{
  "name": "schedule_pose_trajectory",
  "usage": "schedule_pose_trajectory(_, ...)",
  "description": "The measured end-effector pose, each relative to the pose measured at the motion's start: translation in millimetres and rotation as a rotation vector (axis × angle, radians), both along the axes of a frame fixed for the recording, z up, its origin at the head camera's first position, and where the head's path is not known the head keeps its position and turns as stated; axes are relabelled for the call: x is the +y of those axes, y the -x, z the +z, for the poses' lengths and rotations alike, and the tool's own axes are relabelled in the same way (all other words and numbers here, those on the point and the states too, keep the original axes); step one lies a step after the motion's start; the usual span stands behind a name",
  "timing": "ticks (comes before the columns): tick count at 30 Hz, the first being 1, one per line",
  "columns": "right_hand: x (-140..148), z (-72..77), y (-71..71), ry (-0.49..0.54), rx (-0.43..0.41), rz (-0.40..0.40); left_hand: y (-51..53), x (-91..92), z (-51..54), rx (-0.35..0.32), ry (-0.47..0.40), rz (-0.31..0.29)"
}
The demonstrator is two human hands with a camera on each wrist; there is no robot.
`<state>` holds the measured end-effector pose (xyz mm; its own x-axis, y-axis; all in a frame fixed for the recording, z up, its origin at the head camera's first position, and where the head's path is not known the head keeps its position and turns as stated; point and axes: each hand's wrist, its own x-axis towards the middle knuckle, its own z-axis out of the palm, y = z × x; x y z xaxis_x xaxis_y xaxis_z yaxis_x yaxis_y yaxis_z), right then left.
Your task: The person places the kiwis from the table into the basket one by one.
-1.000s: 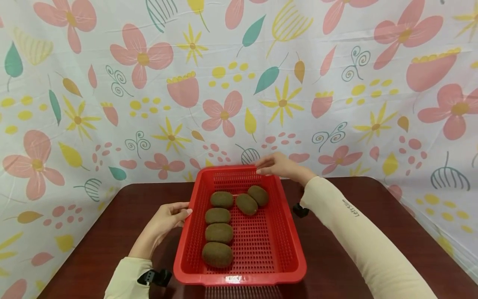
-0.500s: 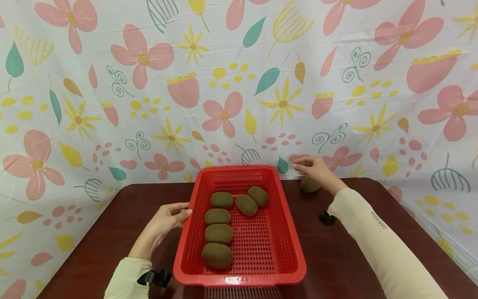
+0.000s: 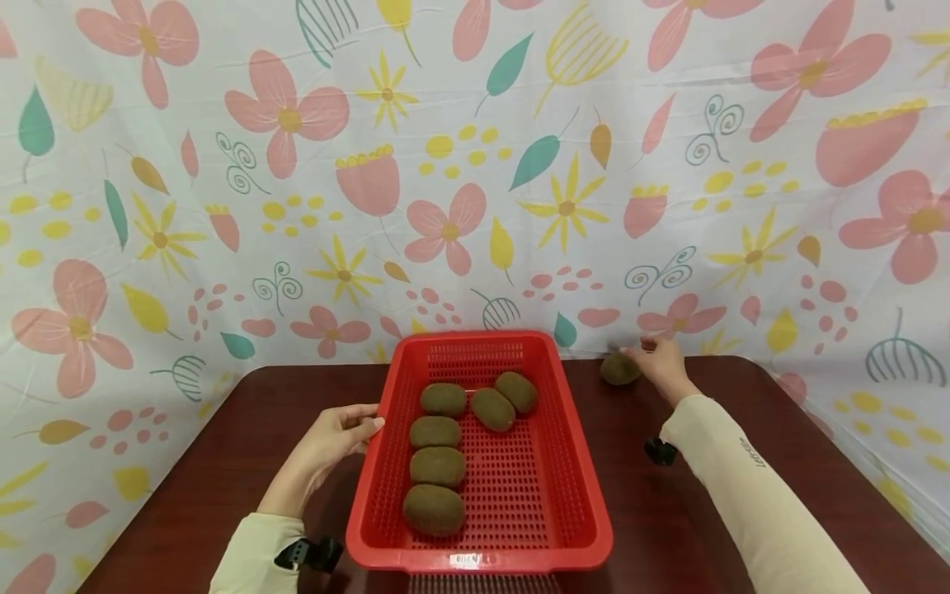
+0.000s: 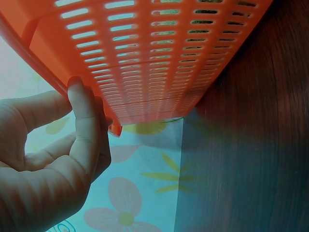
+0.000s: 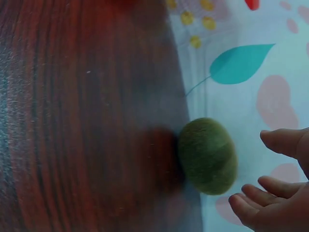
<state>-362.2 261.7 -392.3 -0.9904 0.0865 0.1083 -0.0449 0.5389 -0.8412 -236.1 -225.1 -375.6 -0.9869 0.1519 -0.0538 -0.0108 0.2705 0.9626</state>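
Note:
My left hand (image 3: pixel 322 454) grips the left rim of a red plastic basket (image 3: pixel 475 561). The left wrist view has the thumb and fingers of that hand (image 4: pixel 72 154) on the rim, beside the slotted wall (image 4: pixel 159 63). At the table's back edge, right of the basket, lies a brown kiwi (image 3: pixel 616 370). My right hand (image 3: pixel 665 371) is just to the right of this fruit. Seen from the right wrist, its thumb and fingers (image 5: pixel 282 193) are spread, with a small gap to the kiwi (image 5: pixel 208 157); nothing is held.
Inside the basket several kiwis form a column at left, topped by one kiwi (image 3: pixel 443 399). Two more, including a kiwi (image 3: pixel 493 410), lean together at upper right. A floral cloth (image 3: pixel 475 165) hangs behind the dark wooden table (image 3: pixel 668 511).
My right hand has left the basket's back rim, moved right, and come down beside the kiwi on the table. The left hand still holds the basket in the same place.

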Motion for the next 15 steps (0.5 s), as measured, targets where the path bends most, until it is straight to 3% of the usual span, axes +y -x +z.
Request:
schedule_pose_trajectory(5,0,-10.5,3.3,-0.064,-0.091,-0.047,1.3,0.3,-2.4,0.000,-0.001,0.003)
schedule_pose_trajectory(15,-2,-26.1,8.3,-0.136,-0.128,-0.075,1.5,-0.9,-2.4,0.000,-0.017,-0.014)
